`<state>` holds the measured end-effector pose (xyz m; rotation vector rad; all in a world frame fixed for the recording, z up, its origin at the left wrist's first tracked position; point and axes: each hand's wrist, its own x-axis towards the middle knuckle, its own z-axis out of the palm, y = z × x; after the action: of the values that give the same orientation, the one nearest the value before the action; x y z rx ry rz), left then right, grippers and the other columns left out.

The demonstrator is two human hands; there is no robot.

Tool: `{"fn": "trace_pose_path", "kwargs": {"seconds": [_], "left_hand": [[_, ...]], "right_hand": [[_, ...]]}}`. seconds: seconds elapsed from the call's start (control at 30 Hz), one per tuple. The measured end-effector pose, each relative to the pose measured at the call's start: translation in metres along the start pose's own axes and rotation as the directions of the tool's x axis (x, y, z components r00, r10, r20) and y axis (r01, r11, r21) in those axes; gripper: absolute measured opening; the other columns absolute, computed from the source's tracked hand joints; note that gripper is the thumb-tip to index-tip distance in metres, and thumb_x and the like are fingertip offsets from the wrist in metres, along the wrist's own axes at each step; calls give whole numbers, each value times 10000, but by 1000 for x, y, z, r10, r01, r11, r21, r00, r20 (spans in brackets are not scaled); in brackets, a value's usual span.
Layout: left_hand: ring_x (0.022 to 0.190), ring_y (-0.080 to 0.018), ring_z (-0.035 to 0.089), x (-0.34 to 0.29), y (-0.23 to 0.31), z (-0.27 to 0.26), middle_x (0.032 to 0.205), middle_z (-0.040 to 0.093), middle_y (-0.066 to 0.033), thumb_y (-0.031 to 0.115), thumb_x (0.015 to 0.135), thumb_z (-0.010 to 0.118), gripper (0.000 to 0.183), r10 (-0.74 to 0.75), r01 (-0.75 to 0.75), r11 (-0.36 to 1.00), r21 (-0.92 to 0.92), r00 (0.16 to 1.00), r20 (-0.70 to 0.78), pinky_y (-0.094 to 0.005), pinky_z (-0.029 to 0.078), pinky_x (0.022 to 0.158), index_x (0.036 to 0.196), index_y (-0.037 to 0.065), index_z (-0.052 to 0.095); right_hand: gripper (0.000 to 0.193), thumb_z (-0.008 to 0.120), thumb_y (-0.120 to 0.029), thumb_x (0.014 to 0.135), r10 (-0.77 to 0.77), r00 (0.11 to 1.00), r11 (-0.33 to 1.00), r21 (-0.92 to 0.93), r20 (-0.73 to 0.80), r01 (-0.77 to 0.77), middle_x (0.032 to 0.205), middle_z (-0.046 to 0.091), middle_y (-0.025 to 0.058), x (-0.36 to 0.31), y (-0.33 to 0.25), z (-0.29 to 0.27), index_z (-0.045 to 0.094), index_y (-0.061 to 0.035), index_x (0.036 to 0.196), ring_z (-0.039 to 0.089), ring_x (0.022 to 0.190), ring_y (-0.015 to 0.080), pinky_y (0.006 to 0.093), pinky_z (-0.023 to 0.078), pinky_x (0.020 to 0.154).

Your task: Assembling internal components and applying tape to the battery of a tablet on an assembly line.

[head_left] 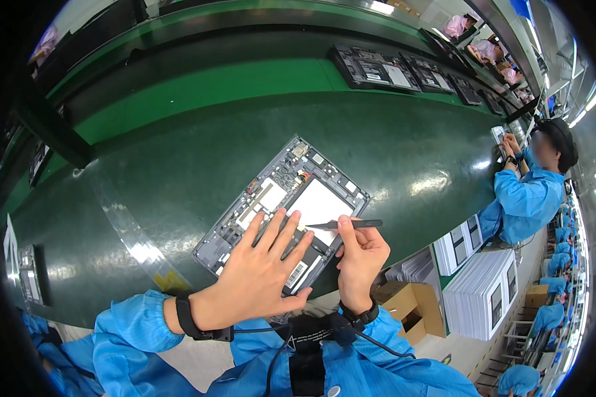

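Observation:
An opened tablet-like device [324,198] lies tilted on the green table, its circuit board and large white battery-like panel exposed. My left hand [261,264] rests over its lower left part, fingers spread and stretched out, hiding some of the inside. Black tweezers [364,223] are pinched in my right hand [361,261], above the device's right edge. Their tips point left onto the white panel, close to my left fingertips. A tiny yellowish-green spot [302,226] shows at the tips; whether they grip it I cannot tell.
Several opened devices [384,69] line the green conveyor at the back, and another [30,274] lies at far left. Clear tape [136,245] runs across the table. White stacked trays [483,298] and a cardboard box [414,311] stand right. A co-worker [530,192] works at the table's right end.

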<state>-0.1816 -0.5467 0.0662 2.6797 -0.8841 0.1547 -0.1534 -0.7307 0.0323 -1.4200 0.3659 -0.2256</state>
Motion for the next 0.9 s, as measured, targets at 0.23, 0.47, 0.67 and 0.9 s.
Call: {"fn": "trace_pose_path", "kwargs": {"seconds": [0.23,0.47,0.67,0.9], "left_hand": [[1186,-348,534,5,0,-1,1359,570,-176,520,776,699,805,71,-69,996,55,997,-25,-529,365,1103,1369,-14,586],[1143,-331,543,10,-1,1,1341,585,-176,517,787,685,782,77,-73,996,57,995,-71,-494,393,1075,1326,-44,602],[1285,-376,515,-4,5,1,1401,570,-220,429,903,585,669,60,-55,997,46,993,-100,-486,365,1130,1350,-68,565],[901,-206,625,-126,69,-62,987,659,-30,311,817,696,397,-260,250,965,-76,946,-195,-364,479,783,1143,84,688]], "right_hand": [[198,762,-127,939,-11,1000,1000,-25,7,11,808,725,72,2,1,-3,706,44,1023,547,571,23,187,372,463],[243,707,-186,988,-106,989,988,101,-101,116,840,707,59,20,-1,-10,663,32,1086,506,490,44,199,357,397],[216,631,-205,1037,-229,973,966,128,19,225,781,664,58,32,-19,-17,638,9,1065,397,442,26,194,343,424],[147,669,-35,966,-22,523,996,-29,852,89,1014,756,138,-2,-94,104,675,53,1085,711,885,135,267,551,756]]}}
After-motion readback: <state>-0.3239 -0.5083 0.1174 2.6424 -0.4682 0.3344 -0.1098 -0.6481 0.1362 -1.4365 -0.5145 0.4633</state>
